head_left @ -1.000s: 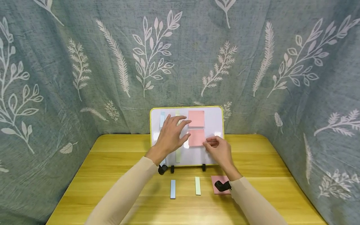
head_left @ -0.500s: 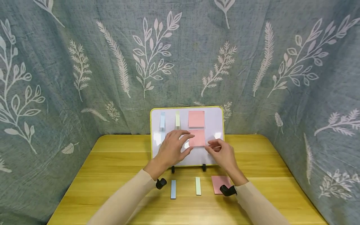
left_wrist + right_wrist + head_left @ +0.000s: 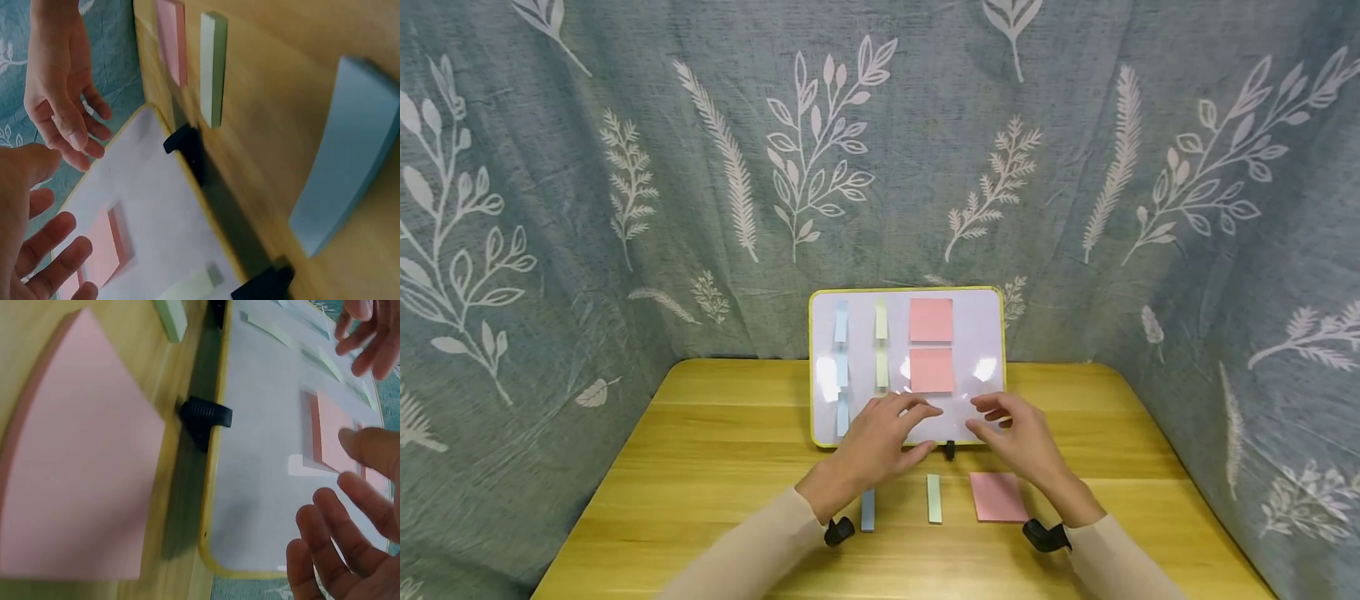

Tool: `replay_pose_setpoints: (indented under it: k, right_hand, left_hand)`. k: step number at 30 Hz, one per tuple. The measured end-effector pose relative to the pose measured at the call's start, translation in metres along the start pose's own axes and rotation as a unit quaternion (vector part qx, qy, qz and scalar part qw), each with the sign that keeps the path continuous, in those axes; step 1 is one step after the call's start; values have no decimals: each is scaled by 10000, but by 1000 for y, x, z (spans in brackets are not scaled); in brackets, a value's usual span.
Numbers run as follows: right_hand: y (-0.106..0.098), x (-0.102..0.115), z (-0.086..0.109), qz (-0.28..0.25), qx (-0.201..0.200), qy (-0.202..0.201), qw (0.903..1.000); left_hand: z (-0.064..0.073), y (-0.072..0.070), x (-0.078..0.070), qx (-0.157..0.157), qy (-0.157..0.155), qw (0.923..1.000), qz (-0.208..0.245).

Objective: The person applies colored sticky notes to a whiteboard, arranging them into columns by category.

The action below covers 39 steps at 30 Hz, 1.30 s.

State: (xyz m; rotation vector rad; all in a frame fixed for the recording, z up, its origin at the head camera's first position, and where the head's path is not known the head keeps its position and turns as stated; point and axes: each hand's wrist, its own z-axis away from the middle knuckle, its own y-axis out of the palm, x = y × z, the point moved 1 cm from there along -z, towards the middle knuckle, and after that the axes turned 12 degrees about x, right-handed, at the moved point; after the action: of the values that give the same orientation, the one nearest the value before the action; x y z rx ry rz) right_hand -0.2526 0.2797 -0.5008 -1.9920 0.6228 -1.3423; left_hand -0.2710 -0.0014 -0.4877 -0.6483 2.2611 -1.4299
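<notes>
My left hand [image 3: 880, 442], fingers loosely bent, hovers before the lower part of a white board [image 3: 977, 321] and holds nothing. Facing it, my right hand [image 3: 1022, 437] is also empty, thumb and fingers apart near the board's lower right. Two pink sticky notes [image 3: 932, 370] hang one above the other on the board. Left of them run a column of pale green sticky strips [image 3: 882, 321] and one of light blue strips [image 3: 842, 322]. The lowest green strip [image 3: 269, 330] shows in the right wrist view; my left hand hides it in the head view.
On the wooden table [image 3: 715, 467] before the board lie a blue strip pad [image 3: 868, 512], a green strip pad [image 3: 934, 498] and a pink note pad [image 3: 998, 498]. Black clip feet [image 3: 206, 415] support the board's lower edge. A leaf-patterned curtain [image 3: 880, 167] surrounds the table.
Both hands have come down and away from the lower pink note, the right one also shifting right. The strips that the left hand covered are now largely in sight. The notes have stayed put.
</notes>
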Motion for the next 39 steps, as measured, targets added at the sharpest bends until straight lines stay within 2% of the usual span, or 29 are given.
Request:
replay_pose_setpoints:
  k: [7,15,22,30,35,39]
  right_hand:
    - [-4,-5,17,556,405,-443,9966]
    - [-12,-15,33,650,869,-743,9913]
    - [-16,-19,44,672,1136,-1000,9862]
    - [-16,-27,56,711,1438,-1135,9805]
    - [-16,-30,61,999,1585,-1437,9717]
    - [-15,-32,64,1257,1736,-1459,9658]
  left_hand:
    - [9,15,-12,488,-69,9988,-28]
    - [17,28,-24,1099,-203,9929,409]
    - [22,41,-31,1423,-245,9885,455]
    - [19,45,-39,1799,-406,9813,557]
    - [17,53,-43,1969,-540,9768,649]
    - [15,57,-44,2026,-625,9746,719]
